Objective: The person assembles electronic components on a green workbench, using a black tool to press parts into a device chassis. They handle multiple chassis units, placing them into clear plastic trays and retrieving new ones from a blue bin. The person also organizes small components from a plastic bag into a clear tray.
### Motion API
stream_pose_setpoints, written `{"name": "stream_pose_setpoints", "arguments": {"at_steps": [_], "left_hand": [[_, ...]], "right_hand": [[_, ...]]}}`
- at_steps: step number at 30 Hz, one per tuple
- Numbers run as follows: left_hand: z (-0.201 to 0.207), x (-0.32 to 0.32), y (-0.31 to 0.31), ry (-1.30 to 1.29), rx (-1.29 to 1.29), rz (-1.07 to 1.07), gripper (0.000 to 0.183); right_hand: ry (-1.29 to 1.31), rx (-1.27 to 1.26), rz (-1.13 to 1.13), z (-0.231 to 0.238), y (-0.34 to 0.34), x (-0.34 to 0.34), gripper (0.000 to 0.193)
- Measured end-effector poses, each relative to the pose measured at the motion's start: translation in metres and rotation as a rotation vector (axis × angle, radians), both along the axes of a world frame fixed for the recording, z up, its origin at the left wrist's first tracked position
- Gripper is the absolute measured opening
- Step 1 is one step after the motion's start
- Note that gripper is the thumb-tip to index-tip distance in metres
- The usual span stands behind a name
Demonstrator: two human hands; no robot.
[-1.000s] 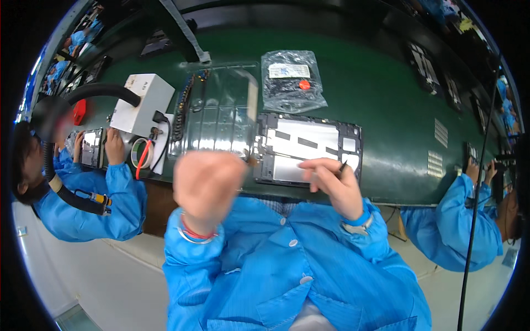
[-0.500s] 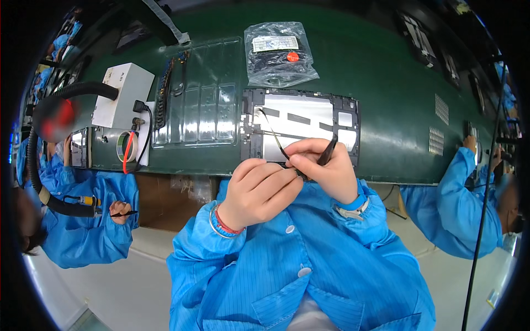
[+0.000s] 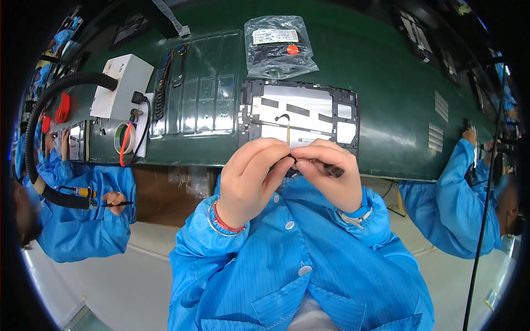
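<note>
My left hand is closed, its fingertips pinching a thin flex cable. The cable rises from between my fingers, with a dark hooked end above. My right hand is closed too, meeting the left at the fingertips. Black tweezers lie in it, their rear end showing past the fingers and the tips hidden. Right behind both hands, a tablet housing with a dark frame and silver plate lies flat on the green table. What my fingertips do on the cable's lower end is hidden.
A clear plastic tray lies left of the housing, beside a white box, a tape roll and a black hose. Behind is a clear bag. Metal grids lie at right. Co-workers sit on both sides.
Both hands have drawn together and turned, fingertips now meeting. The flex cable stands more upright, its dark end moved right. The tweezers sit lower in my right hand.
</note>
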State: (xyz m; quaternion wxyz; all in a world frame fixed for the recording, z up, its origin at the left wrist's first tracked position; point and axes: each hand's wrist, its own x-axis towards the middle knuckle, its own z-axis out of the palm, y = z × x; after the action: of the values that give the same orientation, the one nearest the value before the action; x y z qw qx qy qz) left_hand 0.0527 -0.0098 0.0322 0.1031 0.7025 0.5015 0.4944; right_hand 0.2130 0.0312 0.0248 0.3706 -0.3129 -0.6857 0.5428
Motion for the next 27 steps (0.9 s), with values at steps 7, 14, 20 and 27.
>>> {"name": "stream_pose_setpoints", "arguments": {"at_steps": [7,14,20,27], "left_hand": [[-0.002,-0.003,-0.023,0.091,0.019,0.067,0.021],[-0.01,-0.014,-0.06,0.189,0.082,0.167,0.014],[-0.055,-0.103,-0.107,0.004,-0.047,0.816,0.01],[-0.17,-0.2,-0.164,0.444,-0.706,0.942,0.013]], "right_hand": [[-0.105,0.239,-0.096,0.0,-0.028,-0.006,0.025],[-0.134,0.302,-0.074,-0.006,-0.063,-0.018,0.026],[-0.149,0.091,-0.035,-0.039,-0.088,-0.016,0.03],[-0.057,-0.096,-0.121,-0.063,-0.102,-0.019,0.02]]}}
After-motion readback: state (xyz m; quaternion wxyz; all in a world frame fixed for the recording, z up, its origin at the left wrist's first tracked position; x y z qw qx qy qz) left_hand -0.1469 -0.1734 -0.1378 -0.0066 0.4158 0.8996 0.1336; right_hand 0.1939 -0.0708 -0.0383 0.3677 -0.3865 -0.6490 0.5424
